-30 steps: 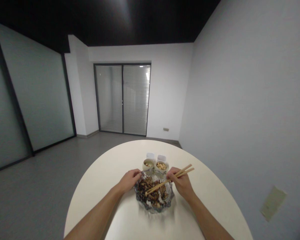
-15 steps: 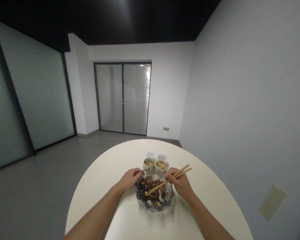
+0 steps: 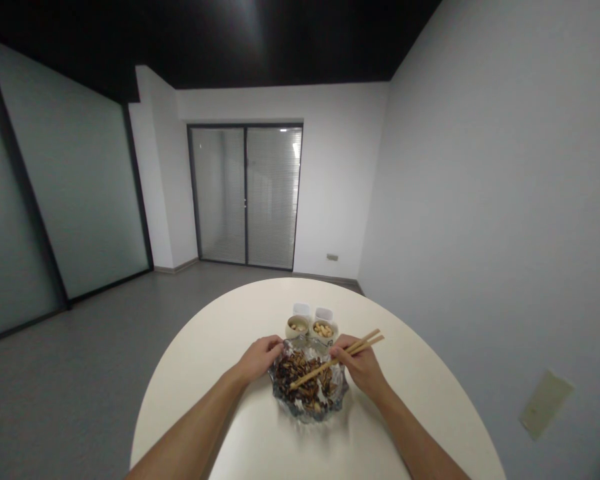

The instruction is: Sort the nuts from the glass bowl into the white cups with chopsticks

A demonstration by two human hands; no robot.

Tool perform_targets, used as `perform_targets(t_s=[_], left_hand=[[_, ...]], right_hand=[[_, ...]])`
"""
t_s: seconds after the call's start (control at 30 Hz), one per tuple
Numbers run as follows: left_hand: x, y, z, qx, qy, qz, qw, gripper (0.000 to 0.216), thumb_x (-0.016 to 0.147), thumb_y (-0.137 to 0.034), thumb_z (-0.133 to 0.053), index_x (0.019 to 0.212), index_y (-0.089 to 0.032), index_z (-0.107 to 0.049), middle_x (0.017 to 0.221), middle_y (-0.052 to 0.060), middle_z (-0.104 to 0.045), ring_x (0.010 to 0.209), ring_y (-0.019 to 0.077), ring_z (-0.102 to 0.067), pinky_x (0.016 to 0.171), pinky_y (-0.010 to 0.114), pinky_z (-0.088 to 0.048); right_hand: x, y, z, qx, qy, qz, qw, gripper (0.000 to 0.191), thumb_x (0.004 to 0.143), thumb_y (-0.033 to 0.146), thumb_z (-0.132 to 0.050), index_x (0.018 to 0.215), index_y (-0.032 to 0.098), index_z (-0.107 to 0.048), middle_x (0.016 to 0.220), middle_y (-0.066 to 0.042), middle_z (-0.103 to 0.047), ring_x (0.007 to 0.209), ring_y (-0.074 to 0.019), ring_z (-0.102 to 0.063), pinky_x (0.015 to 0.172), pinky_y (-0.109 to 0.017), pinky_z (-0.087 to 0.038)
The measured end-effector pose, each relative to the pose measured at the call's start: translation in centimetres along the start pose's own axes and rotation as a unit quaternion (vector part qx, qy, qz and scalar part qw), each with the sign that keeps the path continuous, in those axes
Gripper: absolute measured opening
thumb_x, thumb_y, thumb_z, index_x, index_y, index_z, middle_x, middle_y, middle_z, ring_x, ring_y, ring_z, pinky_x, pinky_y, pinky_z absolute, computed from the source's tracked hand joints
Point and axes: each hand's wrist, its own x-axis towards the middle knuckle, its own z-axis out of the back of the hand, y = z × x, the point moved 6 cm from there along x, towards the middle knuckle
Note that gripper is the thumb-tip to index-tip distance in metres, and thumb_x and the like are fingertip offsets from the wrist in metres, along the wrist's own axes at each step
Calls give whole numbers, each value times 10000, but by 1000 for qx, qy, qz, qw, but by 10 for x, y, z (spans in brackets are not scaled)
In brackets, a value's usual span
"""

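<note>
Nudged slightly toward nine o'clock, chopsticks [image 3: 313, 374] clamped in my right hand [image 3: 363, 371] work best with my left hand [image 3: 259, 359], grip unclear, steadying the bowl [image 3: 320, 416] at ten o'clock.

Cream tabletop [image 3: 200, 340] and brown bits [image 3: 293, 368] are showing under a black ceiling [image 3: 320, 40].
The clear glass bowl [image 3: 339, 400] is edging into blue-grey, its bits are mottling from tan to near-black, and the chopsticks [image 3: 316, 373] are looking pale wood-yellow. Small cups [image 3: 289, 333] are showing beige, nuts [image 3: 323, 329] light tan, tubs [image 3: 301, 309] white. Blinds [image 3: 273, 227] are striping fine grey-white; frosted panels [image 3: 80, 187] are looking grey-green, the floor [image 3: 105, 347] plain grey.
</note>
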Motion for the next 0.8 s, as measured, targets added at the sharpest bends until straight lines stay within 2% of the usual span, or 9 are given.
perform_targets(t_s=[0.13,0.47,0.57,0.8], left_hand=[[0,0,0,0,-1,-1,1000,363,888,-435,-456,878,-163,-696,849,46,-721,823,207,-617,748,274,-439],[0,2,-1,-21,3,1,1000,363,884,-434,-468,902,-157,-701,875,54,-729,838,213,-632,760,281,-450],[-1,-1,0,-26,2,4,1000,365,880,-441,-471,900,-158,-699,882,56,-731,849,217,-634,772,285,-452],[-1,-1,1,-16,-1,-4,1000,347,880,-421,-463,861,-163,-694,845,50,-718,812,212,-619,770,290,-446]], right_hand=[[0,1,-1,6,10,1,1000,353,793,473,-723,597,180,-701,552,-10,-586,525,-146,-509,499,-253,-420],[3,4,5,16,-22,-5,1000,364,785,484,-729,579,185,-702,514,-18,-602,482,-147,-525,450,-248,-437],[5,2,11,22,-51,11,998,348,784,477,-731,589,189,-716,538,-25,-621,491,-151,-543,444,-248,-446],[6,0,27,-10,-175,47,983,286,824,407,-709,630,198,-730,567,-17,-622,520,-151,-547,472,-252,-448]])
